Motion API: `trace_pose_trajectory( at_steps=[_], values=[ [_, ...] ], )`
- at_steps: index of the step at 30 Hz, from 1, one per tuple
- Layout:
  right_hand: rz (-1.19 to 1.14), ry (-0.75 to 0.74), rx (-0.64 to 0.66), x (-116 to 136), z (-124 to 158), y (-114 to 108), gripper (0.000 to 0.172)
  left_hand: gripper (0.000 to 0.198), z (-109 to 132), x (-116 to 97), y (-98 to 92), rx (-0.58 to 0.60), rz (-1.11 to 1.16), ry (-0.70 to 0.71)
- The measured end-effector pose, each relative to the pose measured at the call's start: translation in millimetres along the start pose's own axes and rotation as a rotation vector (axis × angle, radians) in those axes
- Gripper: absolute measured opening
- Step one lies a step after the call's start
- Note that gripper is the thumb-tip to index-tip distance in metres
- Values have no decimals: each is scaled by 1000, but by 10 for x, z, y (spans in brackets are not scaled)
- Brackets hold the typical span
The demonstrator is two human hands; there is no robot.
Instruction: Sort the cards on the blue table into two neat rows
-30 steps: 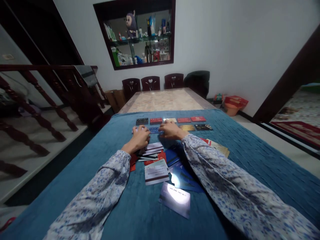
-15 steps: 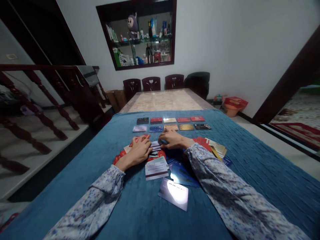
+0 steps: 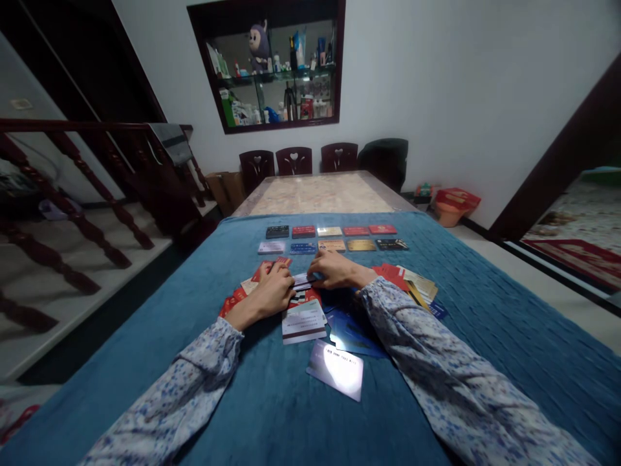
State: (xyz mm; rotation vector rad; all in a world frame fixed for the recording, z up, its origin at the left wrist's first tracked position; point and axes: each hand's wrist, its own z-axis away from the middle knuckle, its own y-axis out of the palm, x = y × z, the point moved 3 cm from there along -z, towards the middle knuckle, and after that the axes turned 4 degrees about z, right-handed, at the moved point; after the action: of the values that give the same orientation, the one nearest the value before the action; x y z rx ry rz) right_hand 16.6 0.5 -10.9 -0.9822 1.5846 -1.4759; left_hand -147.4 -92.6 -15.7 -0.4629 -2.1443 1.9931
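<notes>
My left hand (image 3: 274, 288) has its fingers curled over the left end of some pale bank cards (image 3: 303, 281) in the loose pile. The right end of the same cards is between the fingertips of my right hand (image 3: 330, 269). Red cards (image 3: 237, 299) lie under and beside my left hand. Nearer me are a pale card with a dark stripe (image 3: 303, 323), blue cards (image 3: 356, 336) and a shiny lilac card (image 3: 334, 369). More red and gold cards (image 3: 412, 286) fan out past my right wrist. My fingers hide part of the pile.
Two rows of neatly stacked cards, among them a black stack (image 3: 277, 232) and a gold stack (image 3: 361, 245), stand beyond my hands. A blue cloth (image 3: 194, 362) covers the near table. Behind are the bare tabletop (image 3: 315, 194) and chairs (image 3: 294, 160).
Both hands stay at the pale cards, with only slight finger movement. The view has shifted a little; the stacks and loose cards keep their places.
</notes>
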Motion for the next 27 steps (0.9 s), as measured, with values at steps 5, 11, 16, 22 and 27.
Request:
trace_pose_trajectory(
  at_steps=[5,11,16,22,27],
  values=[
    [9,-40,18,34,46,-121,25,14,7,-23,-53,-7,57,28],
    [28,-67,-26,38,45,-166,24,23,0,-43,-156,-13,46,2],
    [30,-78,-100,15,25,-157,24,28,-8,-3,-220,-64,4,-8],
    [-5,21,-226,-31,-8,-102,30,31,-28,156,-208,-194,38,-37],
    [-15,93,-259,-18,-12,-83,31,36,-34,221,-191,-273,124,-45]
  ],
)
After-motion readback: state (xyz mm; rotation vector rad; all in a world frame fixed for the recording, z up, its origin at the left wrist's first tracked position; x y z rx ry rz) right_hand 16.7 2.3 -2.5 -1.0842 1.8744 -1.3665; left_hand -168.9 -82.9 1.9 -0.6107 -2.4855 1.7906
